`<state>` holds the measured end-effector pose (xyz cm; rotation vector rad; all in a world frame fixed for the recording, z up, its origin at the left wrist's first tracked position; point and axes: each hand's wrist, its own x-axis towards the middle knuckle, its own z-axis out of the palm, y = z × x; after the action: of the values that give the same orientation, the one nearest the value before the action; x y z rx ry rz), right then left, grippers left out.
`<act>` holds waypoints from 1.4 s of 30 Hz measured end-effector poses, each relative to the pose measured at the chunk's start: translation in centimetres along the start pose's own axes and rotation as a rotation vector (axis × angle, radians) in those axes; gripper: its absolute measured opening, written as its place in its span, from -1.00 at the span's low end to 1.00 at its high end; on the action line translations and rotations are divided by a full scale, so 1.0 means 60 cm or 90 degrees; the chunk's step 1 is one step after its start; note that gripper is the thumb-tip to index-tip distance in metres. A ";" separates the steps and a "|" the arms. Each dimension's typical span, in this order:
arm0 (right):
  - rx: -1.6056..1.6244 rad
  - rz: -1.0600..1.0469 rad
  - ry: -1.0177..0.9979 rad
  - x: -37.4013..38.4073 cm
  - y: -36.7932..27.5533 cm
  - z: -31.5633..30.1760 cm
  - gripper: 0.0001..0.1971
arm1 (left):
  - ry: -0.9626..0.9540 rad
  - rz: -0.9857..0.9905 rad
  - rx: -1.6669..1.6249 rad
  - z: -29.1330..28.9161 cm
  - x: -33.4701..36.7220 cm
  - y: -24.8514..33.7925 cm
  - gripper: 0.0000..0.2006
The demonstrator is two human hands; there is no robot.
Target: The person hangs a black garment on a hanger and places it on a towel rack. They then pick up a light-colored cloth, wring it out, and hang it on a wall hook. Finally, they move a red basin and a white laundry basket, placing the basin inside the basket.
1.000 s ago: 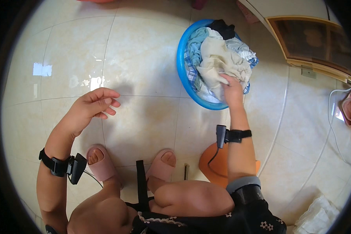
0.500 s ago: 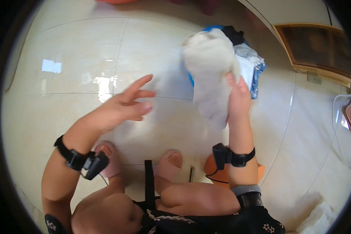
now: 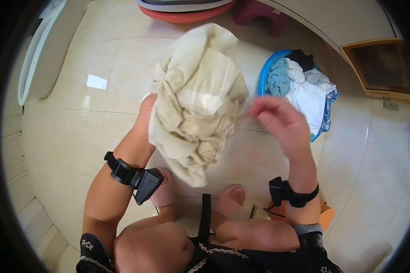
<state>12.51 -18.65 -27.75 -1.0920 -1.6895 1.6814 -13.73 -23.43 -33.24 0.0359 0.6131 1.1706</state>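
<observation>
A crumpled cream cloth garment [image 3: 196, 95] hangs in front of me above the floor, its folds bunched and its lower corner drooping. My left hand [image 3: 147, 111] holds it by the left side; most of those fingers are hidden behind the fabric. At the garment's right edge is my right hand [image 3: 284, 123], its fingers loosely bent and the thumb apart, with the fingertips blurred. Beyond that hand a blue basin [image 3: 262, 82] holds a heap of clothes, with a light blue piece [image 3: 279, 77], a white piece [image 3: 305, 102] and a black piece [image 3: 301, 59] on top.
Red and grey basins [image 3: 187, 16] stand at the far edge, beside a purple stool [image 3: 259, 13]. A wooden-framed cabinet [image 3: 378, 68] is at the right. Near my right forearm sits an orange object [image 3: 325, 216]. My feet wear pink slippers [image 3: 228, 200] on the tiled floor [image 3: 77, 150].
The cream garment has come off the basin's heap and moved left, opening out. My left hand, empty before, now grips it, while my right hand has come away from its earlier hold.
</observation>
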 end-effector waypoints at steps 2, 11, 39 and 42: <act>-0.078 -0.051 0.104 0.012 0.010 0.002 -0.46 | 0.066 0.004 -0.006 0.015 -0.002 -0.009 -0.57; -0.092 0.154 0.140 0.021 0.015 0.033 -0.50 | 0.076 0.000 0.109 0.018 0.015 -0.018 -0.56; -0.356 -0.115 0.340 0.000 0.055 -0.024 -0.53 | -0.027 -0.114 0.593 0.072 0.000 -0.064 -0.48; -0.127 0.057 0.543 -0.019 0.041 -0.096 -0.61 | -0.189 -0.114 0.614 0.086 -0.005 -0.055 -0.58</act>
<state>18.28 -16.55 -29.38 -1.6811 -1.2493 0.8645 -8.60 -23.57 -29.91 0.9372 0.8424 0.5909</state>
